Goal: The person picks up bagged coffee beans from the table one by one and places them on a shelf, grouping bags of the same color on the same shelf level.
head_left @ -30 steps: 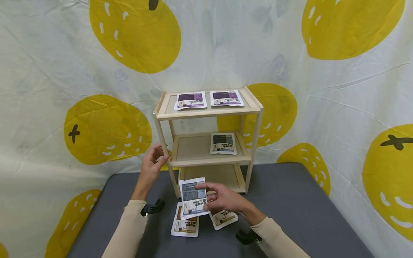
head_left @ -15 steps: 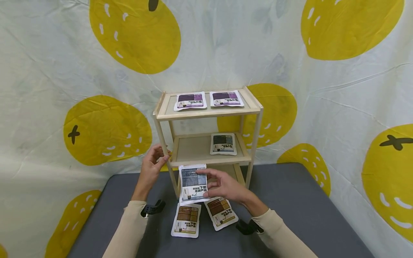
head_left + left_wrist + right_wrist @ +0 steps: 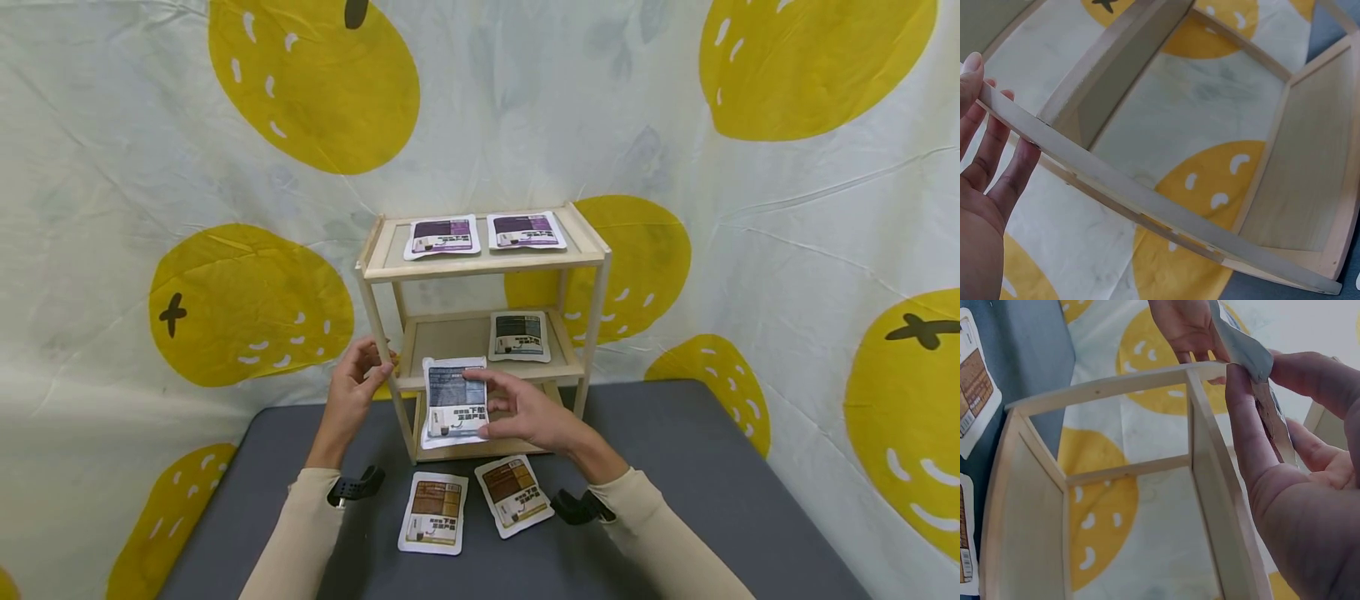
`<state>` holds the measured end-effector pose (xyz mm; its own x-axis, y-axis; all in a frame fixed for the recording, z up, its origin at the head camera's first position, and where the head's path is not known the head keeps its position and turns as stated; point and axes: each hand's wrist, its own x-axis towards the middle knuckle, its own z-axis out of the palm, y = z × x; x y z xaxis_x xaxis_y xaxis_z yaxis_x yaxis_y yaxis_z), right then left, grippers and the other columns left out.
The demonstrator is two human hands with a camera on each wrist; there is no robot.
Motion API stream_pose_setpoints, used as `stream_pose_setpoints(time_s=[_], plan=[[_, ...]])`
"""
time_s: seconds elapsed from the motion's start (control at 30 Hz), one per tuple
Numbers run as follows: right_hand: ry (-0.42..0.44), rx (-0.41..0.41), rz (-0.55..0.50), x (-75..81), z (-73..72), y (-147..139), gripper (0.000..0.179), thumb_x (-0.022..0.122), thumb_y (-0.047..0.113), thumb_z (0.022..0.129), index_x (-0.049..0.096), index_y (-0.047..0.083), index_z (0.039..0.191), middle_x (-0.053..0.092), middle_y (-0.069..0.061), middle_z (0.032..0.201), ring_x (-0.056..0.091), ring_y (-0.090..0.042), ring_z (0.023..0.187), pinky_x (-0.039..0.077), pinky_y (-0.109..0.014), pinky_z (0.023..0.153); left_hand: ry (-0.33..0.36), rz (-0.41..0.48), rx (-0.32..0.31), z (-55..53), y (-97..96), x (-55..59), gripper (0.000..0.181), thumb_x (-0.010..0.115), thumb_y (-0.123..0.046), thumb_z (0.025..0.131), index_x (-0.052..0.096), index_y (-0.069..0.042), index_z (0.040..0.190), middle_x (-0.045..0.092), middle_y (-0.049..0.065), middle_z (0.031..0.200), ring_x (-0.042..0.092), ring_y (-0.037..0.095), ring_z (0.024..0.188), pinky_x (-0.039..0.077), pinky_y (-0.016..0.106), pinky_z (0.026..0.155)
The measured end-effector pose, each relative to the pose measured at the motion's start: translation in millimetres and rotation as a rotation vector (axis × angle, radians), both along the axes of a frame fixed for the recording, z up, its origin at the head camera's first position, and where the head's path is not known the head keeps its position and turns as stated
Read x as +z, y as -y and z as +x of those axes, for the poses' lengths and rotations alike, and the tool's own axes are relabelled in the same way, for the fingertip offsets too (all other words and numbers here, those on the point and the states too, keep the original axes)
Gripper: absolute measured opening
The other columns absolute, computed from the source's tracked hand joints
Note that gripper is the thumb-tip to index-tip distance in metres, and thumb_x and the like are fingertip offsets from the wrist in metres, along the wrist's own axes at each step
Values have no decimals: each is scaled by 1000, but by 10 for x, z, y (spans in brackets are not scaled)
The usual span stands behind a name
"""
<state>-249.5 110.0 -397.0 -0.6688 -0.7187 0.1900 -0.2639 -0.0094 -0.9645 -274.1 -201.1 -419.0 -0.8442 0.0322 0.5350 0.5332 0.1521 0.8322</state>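
In the head view, my right hand (image 3: 528, 414) pinches a white pouch with a dark blue label (image 3: 456, 402) by its right edge, in front of the wooden shelf's lower part. Thumb and fingers clasp both faces of the pouch (image 3: 1250, 353) in the right wrist view. My left hand (image 3: 355, 375) holds the shelf's front left post (image 3: 1110, 172), thumb on one side and fingers on the other. The three-tier wooden shelf (image 3: 487, 268) stands upright. One dark-labelled pouch (image 3: 519, 337) lies on the right of its middle tier.
Two purple-labelled pouches (image 3: 442, 236) lie side by side on the top tier. Two brown-labelled pouches, one left (image 3: 432, 513) and one tilted to the right (image 3: 513, 496), lie on the dark grey table (image 3: 690, 467). A fruit-print cloth (image 3: 810, 275) hangs behind.
My right hand has raised the blue-labelled pouch from above the brown-labelled pouches to the front of the middle tier's edge. The left hand keeps its hold on the post.
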Motion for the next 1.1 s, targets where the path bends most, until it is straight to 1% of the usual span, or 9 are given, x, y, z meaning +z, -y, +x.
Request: stream_pose_setpoints(time_s=[0.27,0.37,0.5,0.6,0.67,0.83,0.9,1.03,1.1], plan=[[-5,-43,9,94,-77,-15,82,76,-4,87,36,13,157,38,-12,153,65,-24,100,58,-32,81,-11,-5,-19,-14,6,1,37,63,-3,99,54,-2,134,58,32,118,62,26,104,56,25,85],[6,-50,-1,115,-117,-6,82,76,-5,86,36,13,156,41,-15,149,66,-25,103,59,-34,82,-15,0,-20,-11,5,6,36,64,-3,99,54,-2,134,60,29,117,62,23,104,56,24,84],[3,-75,2,138,-166,-1,82,77,-3,86,38,15,156,50,-18,135,66,-27,105,59,-37,82,-4,9,-16,21,-12,39,36,64,-3,98,55,-2,133,61,27,117,62,21,103,55,24,84],[-25,-94,13,146,-213,-6,82,80,1,86,40,19,155,53,-17,130,67,-29,103,59,-38,80,3,4,-10,22,-10,40,36,65,-3,98,55,-3,133,62,26,117,62,22,103,56,24,84],[-39,-100,17,149,-248,-12,82,80,2,86,40,21,155,52,-16,131,67,-29,104,59,-38,81,-4,1,-7,-3,1,12,36,66,-4,98,56,-5,133,63,24,116,63,22,103,56,25,84],[-51,-117,22,159,-320,-26,81,80,3,86,40,22,155,44,-8,146,67,-28,103,59,-37,80,-6,-5,-7,-1,0,10,37,66,-5,98,55,-5,133,63,23,116,63,23,103,56,25,85],[-50,-119,20,160,-344,-31,81,80,4,86,41,23,154,45,-10,145,67,-29,102,59,-37,79,-8,-8,-7,-2,0,9,37,65,-5,98,55,-5,134,63,22,116,63,24,103,56,25,86],[-54,-131,29,155,-397,-40,80,80,5,87,42,24,154,47,-16,135,66,-29,102,59,-36,78,-11,-1,-11,-4,0,10,37,65,-5,98,55,-5,134,63,22,115,63,23,103,56,25,86],[-64,-147,39,152,-425,-43,79,81,7,87,42,25,154,47,-15,134,65,-28,105,58,-38,79,-11,4,-15,-8,0,8,36,65,-5,98,55,-5,134,63,23,115,63,23,103,56,25,86]])
